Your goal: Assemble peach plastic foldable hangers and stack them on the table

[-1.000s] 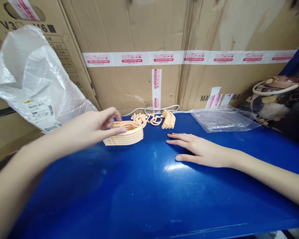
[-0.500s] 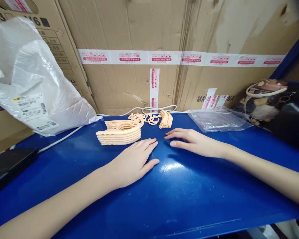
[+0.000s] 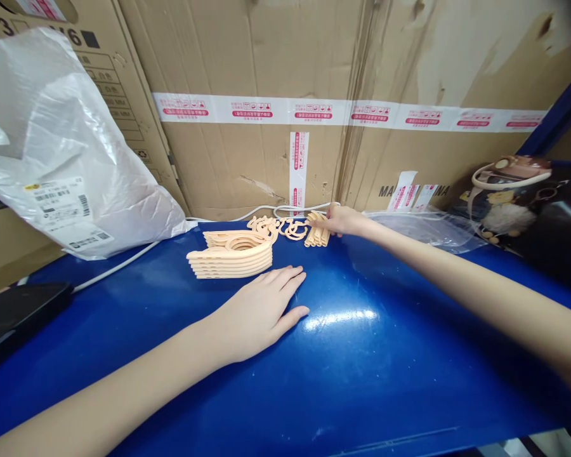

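My left hand [image 3: 257, 312] lies flat on the blue tabletop [image 3: 361, 368], fingers stretched out and holding nothing. Just beyond its fingertips is a stack of cream plastic hanger pieces [image 3: 231, 259]. At the back of the table, my right hand [image 3: 343, 221] has its fingers closed on a curved hanger arm in a small pile of curved hanger arms [image 3: 318, 236]; the fingers partly cover the pile. Several loose cream hooks [image 3: 292, 228] lie between that pile and the stack.
A white plastic mailer bag [image 3: 80, 152] stands at the left, with a black phone-like device [image 3: 23, 311] in front. Cardboard boxes [image 3: 247, 165] form the back wall. A clear plastic bag [image 3: 409, 231] and a dark bag [image 3: 542, 216] are at the right. A white cable [image 3: 117, 270] runs behind.
My right hand has moved forward and slightly left from above the table to the pile of curved hanger arms, closing its fingers there. My left hand stays flat.
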Tool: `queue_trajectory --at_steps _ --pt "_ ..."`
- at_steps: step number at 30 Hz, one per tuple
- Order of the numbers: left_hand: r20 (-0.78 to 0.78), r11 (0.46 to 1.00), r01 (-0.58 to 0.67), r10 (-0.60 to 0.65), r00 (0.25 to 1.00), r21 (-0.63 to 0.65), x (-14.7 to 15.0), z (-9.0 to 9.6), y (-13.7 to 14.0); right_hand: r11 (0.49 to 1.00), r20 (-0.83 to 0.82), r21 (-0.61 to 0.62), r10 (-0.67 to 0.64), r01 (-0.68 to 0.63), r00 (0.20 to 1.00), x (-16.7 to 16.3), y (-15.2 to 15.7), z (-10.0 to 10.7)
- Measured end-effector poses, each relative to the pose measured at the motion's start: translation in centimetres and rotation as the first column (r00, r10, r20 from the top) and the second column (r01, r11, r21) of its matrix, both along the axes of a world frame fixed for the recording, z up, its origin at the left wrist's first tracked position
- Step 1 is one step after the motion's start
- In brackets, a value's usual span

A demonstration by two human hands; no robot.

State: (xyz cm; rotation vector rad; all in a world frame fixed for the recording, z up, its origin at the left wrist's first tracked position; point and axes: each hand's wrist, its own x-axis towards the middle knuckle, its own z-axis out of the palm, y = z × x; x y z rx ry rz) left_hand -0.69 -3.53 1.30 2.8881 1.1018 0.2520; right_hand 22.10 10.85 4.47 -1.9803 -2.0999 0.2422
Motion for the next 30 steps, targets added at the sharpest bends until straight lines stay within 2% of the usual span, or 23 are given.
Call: queue_trajectory --at_steps 4,11,14,20,30 --pt "-0.011 1.0 0.002 -0.002 1.0 0.001 0.1 0.0 0.0 1.0 -0.034 -0.011 0.009 -0.009 0.999 0.7 0.6 -0.6" --pt "-0.029 1.0 -0.011 0.011 1.0 -0.007 0.1 0.1 -0.2 0.987 0.013 0.144 -0.078 0.075 0.997 1.9 0.2 -0.7" --pt "-0.032 1.0 -0.012 0.012 0.999 -0.004 0.1 0.2 -0.1 0.981 0.069 0.168 -0.106 0.093 0.992 2.2 -0.4 -0.6" --pt "-0.002 1.0 0.003 -0.003 1.0 -0.001 0.1 0.1 -0.2 0.989 0.149 0.111 -0.113 0.096 0.982 2.4 -0.9 -1.2" --pt "0.033 1.0 0.01 -0.01 0.999 0.007 0.1 0.1 -0.1 0.992 0.151 0.066 -0.12 0.112 0.981 2.1 -1.0 -1.3"
